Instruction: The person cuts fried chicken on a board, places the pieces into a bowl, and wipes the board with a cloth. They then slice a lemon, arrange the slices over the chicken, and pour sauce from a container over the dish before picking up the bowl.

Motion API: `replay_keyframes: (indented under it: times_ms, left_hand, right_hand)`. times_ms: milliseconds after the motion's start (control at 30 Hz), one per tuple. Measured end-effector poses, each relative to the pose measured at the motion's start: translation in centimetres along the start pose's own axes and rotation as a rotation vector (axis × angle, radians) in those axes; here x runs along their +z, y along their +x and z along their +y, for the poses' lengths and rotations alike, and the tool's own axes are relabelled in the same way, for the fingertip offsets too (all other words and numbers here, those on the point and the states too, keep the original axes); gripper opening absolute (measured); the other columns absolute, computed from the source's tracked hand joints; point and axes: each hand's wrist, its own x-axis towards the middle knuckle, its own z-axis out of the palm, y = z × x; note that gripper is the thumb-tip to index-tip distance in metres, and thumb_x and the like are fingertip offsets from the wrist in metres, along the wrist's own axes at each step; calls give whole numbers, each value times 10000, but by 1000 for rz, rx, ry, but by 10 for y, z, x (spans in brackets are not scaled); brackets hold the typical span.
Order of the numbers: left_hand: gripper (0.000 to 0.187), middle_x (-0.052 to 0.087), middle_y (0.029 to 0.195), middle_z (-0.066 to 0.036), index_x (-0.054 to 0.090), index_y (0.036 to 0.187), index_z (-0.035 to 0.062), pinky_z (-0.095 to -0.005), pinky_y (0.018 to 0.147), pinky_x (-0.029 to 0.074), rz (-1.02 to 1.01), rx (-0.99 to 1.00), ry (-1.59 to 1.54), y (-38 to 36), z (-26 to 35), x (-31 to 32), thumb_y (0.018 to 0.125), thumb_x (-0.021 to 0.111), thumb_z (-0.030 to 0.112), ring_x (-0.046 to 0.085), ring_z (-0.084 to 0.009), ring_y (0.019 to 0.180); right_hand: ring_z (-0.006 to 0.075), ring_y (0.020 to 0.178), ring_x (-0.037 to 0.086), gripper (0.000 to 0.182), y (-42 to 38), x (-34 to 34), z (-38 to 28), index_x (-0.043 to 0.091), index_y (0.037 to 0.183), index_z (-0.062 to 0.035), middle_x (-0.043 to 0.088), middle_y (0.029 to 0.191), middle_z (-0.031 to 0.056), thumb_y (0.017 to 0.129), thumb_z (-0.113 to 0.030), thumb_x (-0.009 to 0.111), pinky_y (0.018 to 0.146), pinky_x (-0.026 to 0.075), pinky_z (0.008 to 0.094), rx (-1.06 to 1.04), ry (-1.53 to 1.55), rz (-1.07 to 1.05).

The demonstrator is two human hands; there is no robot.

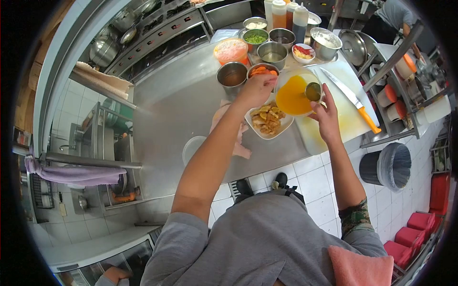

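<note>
A clear bowl of yellow liquid [291,97] is held above a white dish [288,125] with golden-brown pieces and lemon slices. My left hand [260,90] reaches in from the left, its fingers closed at the bowl's rim. On the other side, my right hand [326,114] grips the bowl, thumb up along the edge and fingers low. A small round metal cup [313,91] shows against the yellow liquid beside my right thumb. Left of the dish, partly behind my left forearm, lies raw poultry [242,145]. A pale round plate [192,148] sits farther left.
A knife with an orange handle [350,97] rests on the white cutting board [310,136]. Metal pots [232,76], chopped greens [255,37] and squeeze bottles [300,23] crowd the back of the steel table [162,119]. Another person [398,19] is at upper right.
</note>
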Motion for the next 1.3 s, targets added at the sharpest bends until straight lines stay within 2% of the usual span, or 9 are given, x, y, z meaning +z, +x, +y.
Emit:
replay_keyframes:
  times_ms: [67,367,567,767,967,1067,1167,1300]
  left_hand:
    - [370,730,1236,-161,666,1322,19,-347,962,540,-45,-24,-3,-4,3,-6,990,630,179,713,-246,1094]
    - [319,773,1103,-134,712,1246,22,-332,909,546,-26,-55,7,-27,-3,-17,989,652,201,737,-221,1010]
    - [316,779,1106,-118,721,1237,17,-320,903,551,-17,-65,-52,-40,-13,-22,977,677,191,734,-183,1003]
    - [317,781,1103,-106,709,1242,-8,-310,908,548,-8,-77,-81,-49,-20,-32,984,666,172,724,-162,1007]
    - [313,778,1084,-96,703,1254,-8,-304,899,544,23,-97,-81,-56,-15,-46,998,650,164,707,-158,976]
    - [268,776,1056,-134,737,1171,23,-358,904,546,91,-96,-98,-55,-14,-47,998,626,194,733,-250,988]
    - [268,774,1060,-143,739,1175,31,-363,906,545,113,-91,-103,-50,-20,-49,1000,625,199,734,-259,995]
    - [268,771,1071,-148,745,1175,40,-366,900,545,118,-70,-69,-43,-24,-52,995,629,201,734,-273,999]
  right_hand:
    - [212,1138,639,809,-3,1,-1,242,1652,-97,489,1463,144,961,-160,660,842,584,336,4,-8,-4]
    - [192,1104,642,822,-13,9,8,233,1656,-113,530,1421,153,950,-143,652,851,577,328,-7,22,-71]
    - [173,1075,641,832,-19,19,7,222,1660,-121,610,1318,133,947,-122,652,834,568,314,-5,52,-113]
    - [143,994,621,818,-19,27,8,239,1654,-104,631,1250,123,949,-119,654,793,544,279,-11,4,-147]
    - [142,960,620,812,-16,41,2,243,1651,-95,638,1231,128,951,-130,653,785,539,278,-32,-1,-151]
    - [151,989,634,811,-14,47,-6,234,1651,-83,633,1259,136,956,-129,648,802,551,292,-4,-28,-147]
    - [238,1223,593,770,-7,48,-2,269,1653,-166,458,1416,157,979,-198,640,892,594,355,-13,-42,-170]
    - [226,1211,602,767,-3,52,-6,270,1653,-171,473,1412,146,978,-185,634,880,595,343,-30,-45,-158]
